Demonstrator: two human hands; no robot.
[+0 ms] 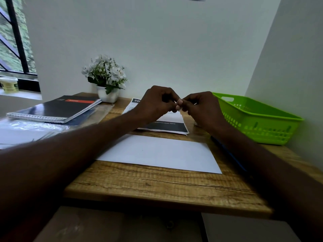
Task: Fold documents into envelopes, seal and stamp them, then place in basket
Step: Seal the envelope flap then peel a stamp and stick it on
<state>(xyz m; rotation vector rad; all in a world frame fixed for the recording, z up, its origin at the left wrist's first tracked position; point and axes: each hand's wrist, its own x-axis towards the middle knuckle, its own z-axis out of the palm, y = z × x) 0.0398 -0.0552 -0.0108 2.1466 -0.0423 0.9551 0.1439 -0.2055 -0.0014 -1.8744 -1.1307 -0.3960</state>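
- Above the table (157,186), in the head view, the left hand (155,102) and right hand (202,107) meet and pinch one tiny white piece (179,104), maybe a stamp.
- The white envelope (160,154) lies flat near the front edge. Its long side runs left to right.
- I think stamping comes next.
- The green basket (258,119) at the right looks empty, so most work is left.
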